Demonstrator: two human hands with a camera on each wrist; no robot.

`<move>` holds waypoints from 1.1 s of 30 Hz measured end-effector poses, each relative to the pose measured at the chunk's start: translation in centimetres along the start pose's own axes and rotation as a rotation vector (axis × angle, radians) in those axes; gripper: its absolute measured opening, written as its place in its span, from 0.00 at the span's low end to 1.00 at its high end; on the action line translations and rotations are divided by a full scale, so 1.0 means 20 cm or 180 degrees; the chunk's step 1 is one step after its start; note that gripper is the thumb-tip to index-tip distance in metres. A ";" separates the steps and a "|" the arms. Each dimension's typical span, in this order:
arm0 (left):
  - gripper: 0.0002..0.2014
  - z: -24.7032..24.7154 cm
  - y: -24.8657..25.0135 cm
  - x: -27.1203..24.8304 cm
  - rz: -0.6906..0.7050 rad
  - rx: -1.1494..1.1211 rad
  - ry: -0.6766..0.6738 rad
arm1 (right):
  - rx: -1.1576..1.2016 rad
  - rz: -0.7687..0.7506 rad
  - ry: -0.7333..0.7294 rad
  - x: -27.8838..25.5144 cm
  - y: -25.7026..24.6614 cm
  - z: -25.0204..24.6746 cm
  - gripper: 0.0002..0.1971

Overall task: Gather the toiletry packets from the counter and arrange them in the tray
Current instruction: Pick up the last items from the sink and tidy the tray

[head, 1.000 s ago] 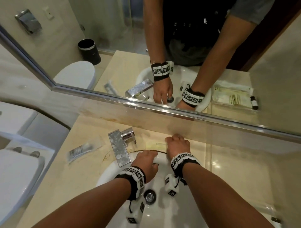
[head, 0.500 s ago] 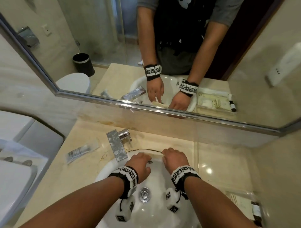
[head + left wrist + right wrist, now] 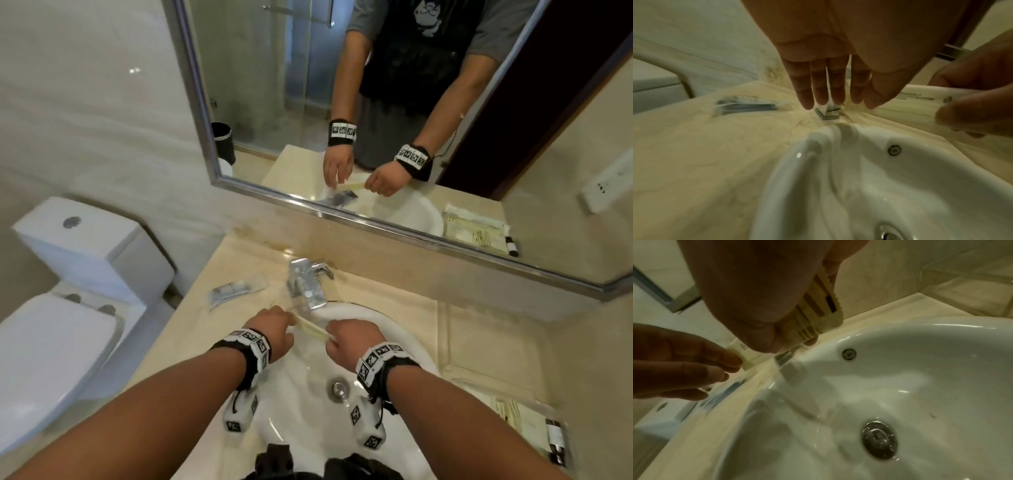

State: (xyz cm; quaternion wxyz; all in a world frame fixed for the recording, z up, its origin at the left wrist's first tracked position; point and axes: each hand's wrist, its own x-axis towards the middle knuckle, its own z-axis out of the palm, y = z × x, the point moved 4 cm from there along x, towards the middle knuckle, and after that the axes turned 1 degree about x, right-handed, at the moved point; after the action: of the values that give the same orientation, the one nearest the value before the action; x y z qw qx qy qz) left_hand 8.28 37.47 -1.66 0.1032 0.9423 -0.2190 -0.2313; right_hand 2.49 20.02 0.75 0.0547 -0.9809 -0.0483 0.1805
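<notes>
A long cream packet point(image 3: 310, 329) hangs slanted over the back of the white basin point(image 3: 301, 421). My right hand point(image 3: 352, 339) grips its right end point(image 3: 818, 308). My left hand point(image 3: 274, 325) is at its left end, fingers point(image 3: 828, 91) straight and pointing down at the tap's base. In the right wrist view those fingertips touch the packet's end. A clear packet with grey contents point(image 3: 236, 289) lies on the counter left of the tap. The clear tray point(image 3: 496, 390) sits at the counter's near right and holds cream packets and a small dark-capped bottle point(image 3: 555, 438).
A chrome tap point(image 3: 306, 284) stands behind the basin, close to the hands. A mirror point(image 3: 411, 102) runs along the back wall. A white toilet point(image 3: 68, 308) stands left of the beige counter point(image 3: 191, 342), whose edge drops off there.
The cream packet lay on the counter behind the basin; now it is lifted between both hands over the basin. The head view has turned left and pulled back.
</notes>
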 end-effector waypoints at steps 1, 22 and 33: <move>0.21 -0.01 -0.07 -0.02 -0.0064 -0.0003 0.0014 | -0.0013 -0.0044 -0.0046 0.02 -0.07 -0.01 0.08; 0.26 -0.16 -0.75 0.28 -0.0656 0.0445 0.0003 | 0.0056 0.0198 -0.0197 0.57 -0.56 -0.10 0.14; 0.28 -0.06 -0.81 0.47 -0.0716 0.0723 -0.0241 | 0.0154 0.0142 -0.0216 0.66 -0.51 0.07 0.12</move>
State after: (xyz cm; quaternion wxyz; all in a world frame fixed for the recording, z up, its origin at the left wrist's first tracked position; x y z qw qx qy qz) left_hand 22.22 47.59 -9.14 -0.0389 0.9571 -0.1406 -0.2505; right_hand 13.54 31.68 -3.94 0.0726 -0.9734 -0.0239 0.2159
